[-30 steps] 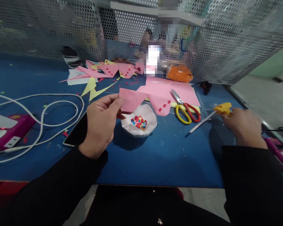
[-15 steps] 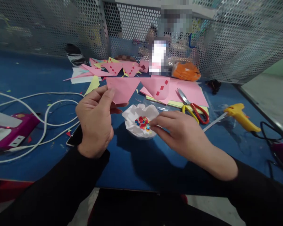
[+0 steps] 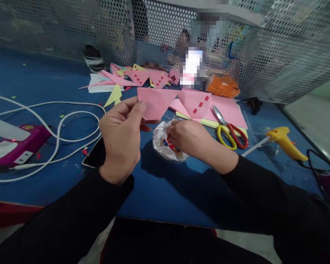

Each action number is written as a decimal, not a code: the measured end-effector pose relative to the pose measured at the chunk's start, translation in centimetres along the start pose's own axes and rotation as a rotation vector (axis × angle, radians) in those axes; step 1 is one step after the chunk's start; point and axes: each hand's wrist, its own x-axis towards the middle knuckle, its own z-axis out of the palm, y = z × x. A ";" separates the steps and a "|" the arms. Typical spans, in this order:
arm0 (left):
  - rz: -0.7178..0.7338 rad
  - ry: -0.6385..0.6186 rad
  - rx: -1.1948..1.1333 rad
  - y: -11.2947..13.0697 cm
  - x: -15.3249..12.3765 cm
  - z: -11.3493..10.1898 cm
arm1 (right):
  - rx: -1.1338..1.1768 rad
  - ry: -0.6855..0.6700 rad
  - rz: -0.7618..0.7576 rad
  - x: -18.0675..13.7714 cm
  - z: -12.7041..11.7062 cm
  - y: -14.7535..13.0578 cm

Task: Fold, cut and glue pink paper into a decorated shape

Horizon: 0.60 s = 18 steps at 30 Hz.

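My left hand [image 3: 121,137] pinches the left end of a pink paper bunting [image 3: 165,102] made of triangular flags, one flag carrying small red squares. It hangs just above a white paper cup [image 3: 161,141] filled with tiny coloured paper squares. My right hand [image 3: 189,137] reaches into that cup with its fingers curled over the squares; what they pinch is hidden.
Red-and-yellow scissors [image 3: 228,130] lie on pink sheets [image 3: 231,110] to the right. A yellow glue gun [image 3: 284,141] rests further right. White cables [image 3: 57,132], a magenta device [image 3: 16,145] and a dark phone [image 3: 95,156] lie left. Cut paper scraps [image 3: 134,77] sit by the mesh wall.
My right hand let go of the glue gun, swung left to the cup and now dips into it. The bunting rose slightly in my left hand.
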 end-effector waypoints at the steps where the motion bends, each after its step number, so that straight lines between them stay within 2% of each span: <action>1: -0.002 -0.004 0.004 0.0 0.0 0.0 | 0.001 -0.004 -0.004 0.0 0.0 -0.1; 14: -0.013 -0.008 0.013 0.2 -0.1 0.1 | 0.072 0.024 0.014 -0.2 0.3 0.1; 18: -0.016 -0.022 0.032 0.1 -0.2 0.1 | 0.231 0.094 0.017 -0.9 0.2 0.6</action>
